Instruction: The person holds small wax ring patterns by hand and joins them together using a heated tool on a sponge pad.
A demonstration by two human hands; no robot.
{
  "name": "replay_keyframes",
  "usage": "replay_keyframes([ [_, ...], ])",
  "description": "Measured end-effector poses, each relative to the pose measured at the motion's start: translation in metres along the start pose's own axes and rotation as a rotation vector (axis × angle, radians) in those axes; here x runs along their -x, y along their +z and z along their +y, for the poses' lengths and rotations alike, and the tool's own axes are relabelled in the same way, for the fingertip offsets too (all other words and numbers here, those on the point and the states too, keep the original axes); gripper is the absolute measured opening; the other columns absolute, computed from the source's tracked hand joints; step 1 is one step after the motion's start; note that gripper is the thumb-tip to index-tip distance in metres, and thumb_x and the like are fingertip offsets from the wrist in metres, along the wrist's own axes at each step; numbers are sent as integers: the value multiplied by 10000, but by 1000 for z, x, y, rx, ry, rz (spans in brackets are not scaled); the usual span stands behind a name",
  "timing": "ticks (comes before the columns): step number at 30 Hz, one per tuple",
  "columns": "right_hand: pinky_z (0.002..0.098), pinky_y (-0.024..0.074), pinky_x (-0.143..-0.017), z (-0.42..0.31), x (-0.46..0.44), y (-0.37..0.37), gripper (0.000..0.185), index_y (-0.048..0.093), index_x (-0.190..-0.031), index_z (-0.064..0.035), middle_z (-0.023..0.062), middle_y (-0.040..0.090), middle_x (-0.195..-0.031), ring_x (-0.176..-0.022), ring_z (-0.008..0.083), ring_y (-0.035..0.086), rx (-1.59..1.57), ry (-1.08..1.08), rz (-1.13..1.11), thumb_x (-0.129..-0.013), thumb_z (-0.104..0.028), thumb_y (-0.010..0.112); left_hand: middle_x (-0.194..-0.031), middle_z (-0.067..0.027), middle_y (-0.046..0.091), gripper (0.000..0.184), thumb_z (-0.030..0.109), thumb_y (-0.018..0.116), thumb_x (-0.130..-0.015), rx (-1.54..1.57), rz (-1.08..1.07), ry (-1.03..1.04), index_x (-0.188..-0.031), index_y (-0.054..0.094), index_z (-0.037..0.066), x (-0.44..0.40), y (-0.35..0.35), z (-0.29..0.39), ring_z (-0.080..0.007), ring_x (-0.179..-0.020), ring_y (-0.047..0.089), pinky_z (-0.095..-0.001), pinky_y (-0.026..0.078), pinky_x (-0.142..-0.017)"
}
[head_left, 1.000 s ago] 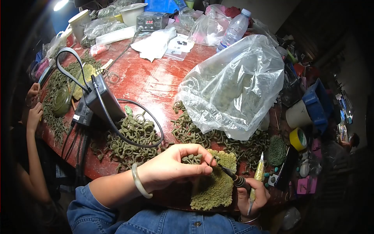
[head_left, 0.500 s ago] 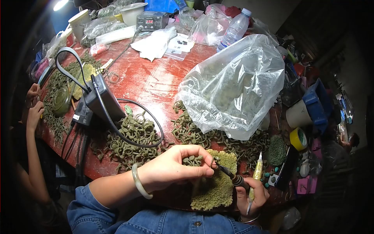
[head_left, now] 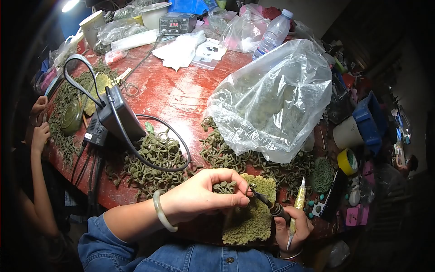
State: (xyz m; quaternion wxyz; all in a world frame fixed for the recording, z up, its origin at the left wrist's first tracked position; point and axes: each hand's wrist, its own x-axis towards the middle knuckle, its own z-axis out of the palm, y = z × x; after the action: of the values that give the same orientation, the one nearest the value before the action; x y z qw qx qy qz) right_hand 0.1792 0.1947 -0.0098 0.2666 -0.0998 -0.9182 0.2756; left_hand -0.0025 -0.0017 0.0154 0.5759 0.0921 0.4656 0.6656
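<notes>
My left hand (head_left: 204, 192), with a pale bangle at the wrist, pinches a small green ring-like piece (head_left: 248, 188) between thumb and fingertips. Several more green pieces (head_left: 224, 187) lie within its curled fingers. In my right hand (head_left: 297, 229) is a dark-handled tool (head_left: 277, 210), its thin tip touching or very near the pinched piece. A yellowish pen-like tool (head_left: 299, 199) is also held across the right fingers, its pale tip upward. Below both hands lies a rough yellow-green pad (head_left: 253, 220). Heaps of green pieces (head_left: 156, 163) stand beyond the left hand.
A large clear plastic bag (head_left: 276, 99) covers part of the red table (head_left: 181, 99). At left stands a black device (head_left: 120, 113) with looping cables. A co-worker's hands (head_left: 41, 122) are at the far left. Yellow tape (head_left: 347, 162) and a blue container (head_left: 369, 122) are at right.
My right hand and the dark-handled tool have shifted very slightly left, with the tip still by the pinched piece. The co-worker's hands have moved a little.
</notes>
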Motion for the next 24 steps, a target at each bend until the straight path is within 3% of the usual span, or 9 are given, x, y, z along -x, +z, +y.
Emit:
replay_keyframes([
  [10,341,535,-617,3,5,-1,326,664,-945,-33,114,680,-782,-675,283,684,-6,8,32,-820,-311,780,-902,16,652,131,84,681,-911,15,2,1,-1026,619,76,0,-1,-1,-6,-642,494,-166,358,-531],
  [18,335,523,-592,2,4,-2,320,672,-948,-53,81,673,-738,-625,251,667,13,-60,17,-826,-331,774,-1030,-27,662,104,92,641,-937,126,-16,80,-1034,635,55,-6,-6,-8,-44,-701,552,-187,453,-618],
  [24,334,518,-585,4,4,-1,315,673,-947,-52,82,679,-750,-617,249,660,2,-58,-9,-810,-311,788,-1037,-33,657,97,92,644,-936,162,-5,50,-1023,634,51,-5,-6,-7,-52,-704,549,-191,453,-620],
])
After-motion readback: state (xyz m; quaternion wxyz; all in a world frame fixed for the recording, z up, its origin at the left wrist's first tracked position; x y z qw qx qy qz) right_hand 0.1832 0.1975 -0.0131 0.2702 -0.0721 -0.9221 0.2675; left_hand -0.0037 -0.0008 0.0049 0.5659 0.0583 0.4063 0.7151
